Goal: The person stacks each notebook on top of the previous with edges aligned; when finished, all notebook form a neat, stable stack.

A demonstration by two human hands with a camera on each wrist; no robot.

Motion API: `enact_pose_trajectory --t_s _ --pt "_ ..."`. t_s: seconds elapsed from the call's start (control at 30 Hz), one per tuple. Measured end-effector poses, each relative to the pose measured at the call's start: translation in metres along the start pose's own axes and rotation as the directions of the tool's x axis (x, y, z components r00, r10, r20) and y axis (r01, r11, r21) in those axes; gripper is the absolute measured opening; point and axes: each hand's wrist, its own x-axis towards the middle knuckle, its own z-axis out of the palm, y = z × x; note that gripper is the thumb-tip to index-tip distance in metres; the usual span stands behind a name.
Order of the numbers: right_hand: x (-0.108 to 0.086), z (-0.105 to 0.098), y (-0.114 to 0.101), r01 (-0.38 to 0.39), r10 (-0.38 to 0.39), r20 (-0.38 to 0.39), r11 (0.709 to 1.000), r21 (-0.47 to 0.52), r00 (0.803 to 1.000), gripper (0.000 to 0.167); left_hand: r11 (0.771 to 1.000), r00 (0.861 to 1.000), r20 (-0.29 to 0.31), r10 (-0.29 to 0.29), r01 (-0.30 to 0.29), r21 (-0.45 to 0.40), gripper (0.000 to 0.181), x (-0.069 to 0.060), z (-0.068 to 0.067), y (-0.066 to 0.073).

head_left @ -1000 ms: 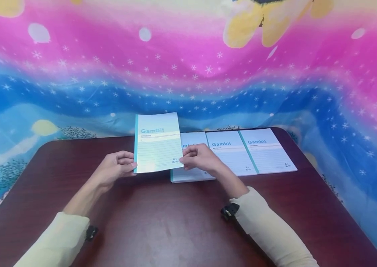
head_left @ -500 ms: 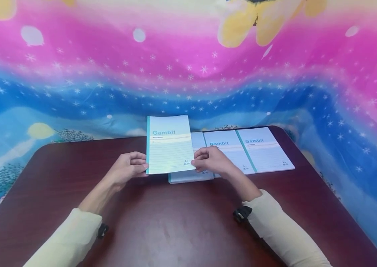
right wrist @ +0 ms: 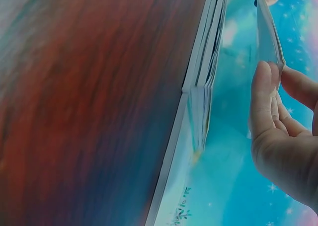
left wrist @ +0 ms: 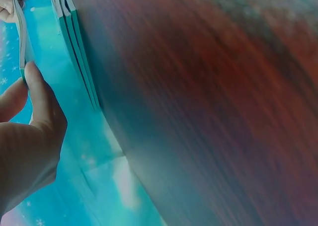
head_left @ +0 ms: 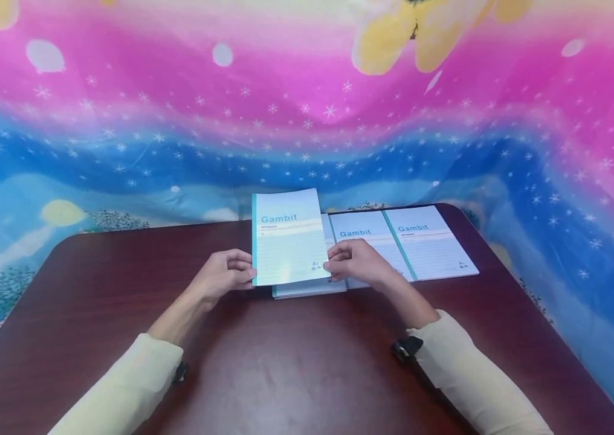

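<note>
A pale "Gambit" notebook [head_left: 289, 248] with a teal spine is held up, tilted toward me, over the left end of a row of like notebooks. My left hand [head_left: 222, 277] pinches its lower left corner, thumb in front. At the lower right corner, my right hand [head_left: 360, 263] pinches it between thumb and fingers. Below and behind lies the leftmost notebook stack [head_left: 307, 291], mostly hidden. The left wrist view shows several teal spines in that stack [left wrist: 79, 52], apart from the raised notebook [left wrist: 23, 42].
To the right, a middle notebook [head_left: 360, 234] and a right-hand notebook [head_left: 431, 241] lie side by side at the back of the dark wooden table [head_left: 280, 356]. A patterned cloth [head_left: 307, 121] hangs behind the table's rear edge.
Both hands have carried the notebook to the right and slightly down, so it now covers most of the leftmost stack. Their grip on its lower corners is the same.
</note>
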Motion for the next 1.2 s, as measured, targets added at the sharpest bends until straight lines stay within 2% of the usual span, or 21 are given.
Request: enact_pose_trajectory --t_s 0.2,0.63,0.9,1.2 --pt "-0.002 -0.003 0.007 -0.002 0.002 -0.002 1.0 -0.006 1.0 0.026 0.999 1.0 0.012 -0.008 0.007 0.032 0.033 0.004 0.007 -0.004" --pt "-0.008 -0.015 0.02 -0.031 0.031 -0.002 0.999 -0.041 1.0 0.023 0.99 0.996 0.039 -0.075 0.069 0.126 0.031 0.017 0.025 -0.002" --pt "-0.004 -0.016 0.024 -0.052 0.053 0.009 0.996 -0.067 0.999 0.021 0.977 0.996 0.026 -0.09 0.083 0.194 0.034 0.021 0.031 -0.004" --pt "-0.001 -0.019 0.023 -0.041 0.045 0.026 0.991 -0.128 0.999 0.015 0.968 0.997 0.004 -0.083 0.08 0.24 0.041 0.019 0.035 0.002"
